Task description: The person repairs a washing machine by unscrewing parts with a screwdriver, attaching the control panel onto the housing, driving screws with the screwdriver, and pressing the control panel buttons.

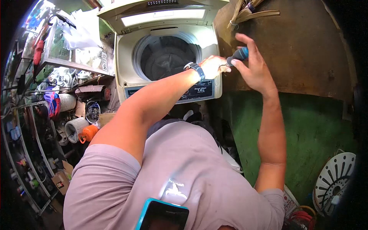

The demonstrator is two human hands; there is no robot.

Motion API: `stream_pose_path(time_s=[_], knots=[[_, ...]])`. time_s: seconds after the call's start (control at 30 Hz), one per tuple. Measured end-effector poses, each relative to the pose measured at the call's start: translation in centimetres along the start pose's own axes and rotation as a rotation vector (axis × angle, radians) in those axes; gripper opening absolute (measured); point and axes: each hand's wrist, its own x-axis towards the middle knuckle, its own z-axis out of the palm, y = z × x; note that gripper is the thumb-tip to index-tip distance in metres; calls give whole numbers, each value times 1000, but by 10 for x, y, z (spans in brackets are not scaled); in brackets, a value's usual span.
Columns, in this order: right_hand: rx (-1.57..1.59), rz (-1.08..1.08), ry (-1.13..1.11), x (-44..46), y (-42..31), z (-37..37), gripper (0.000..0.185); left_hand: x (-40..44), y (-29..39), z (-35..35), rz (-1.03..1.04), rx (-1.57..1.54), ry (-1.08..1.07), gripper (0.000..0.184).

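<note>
Fingers of the right hand (253, 63) in a wide, bent curve around a blue and dark handle (238, 55) — thumb right up against it, but not wrapped tight. Fingers of the left hand (214, 68) curled in next to the handle's near end; too hard to tell if pinching anything. Tip of the tool out of sight, too. Best, it seems, to find that tip first, then keep the handle straight, press softly and turn slowly — no wobbling. Good to hold the left fingers steady, and clear of any sharp end. Farther out, a dark watch (197, 71) on the left wrist, then the washer (123, 63) just under that hand, with lid (165, 15) up. Off right, a brown board (295, 57).
</note>
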Motion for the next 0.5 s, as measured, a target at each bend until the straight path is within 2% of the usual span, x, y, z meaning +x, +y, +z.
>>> stream_pose_path(time_s=[0.03, 0.07, 0.13, 0.17, 0.2, 0.23, 0.27, 0.3, 0.33, 0.4, 0.47, 0.5], knots=[[266, 67, -49, 0, -3, -3, 54, 1, 0, -3, 4, -2, -4, 28], [263, 70, -49, 0, 1, -2, 54, 2, -2, -7, 53, 30, -57, 28], [-156, -8, -86, -3, 16, 0, 49, 2, -3, -8, 108, 60, -109, 29], [-349, 224, -79, -4, 8, 4, 38, 2, -1, -7, 119, 82, -65, 28], [-353, 231, -77, -5, -3, 6, 38, 1, 1, -4, 129, 103, -25, 28], [-360, 262, -46, -4, -15, 7, 32, -2, 1, -4, 217, 40, 66, 25], [-364, 288, -12, -1, -20, 7, 26, 1, -2, -2, 221, 42, 67, 25], [-230, 46, 138, -2, -13, 10, 25, 2, -6, 1, 169, 38, 70, 24], [-229, 47, 132, 0, -9, 1, 25, 3, -10, 5, 115, 33, 76, 23], [6, -26, -213, 7, 1, -26, 34, 2, -15, 7, 97, 31, 68, 22], [15, 35, -227, 5, 8, -19, 36, 7, -26, 14, 143, 27, 90, 21], [-244, 237, -189, 8, -3, -10, 35, 4, -14, 8, 146, 25, 94, 21]])
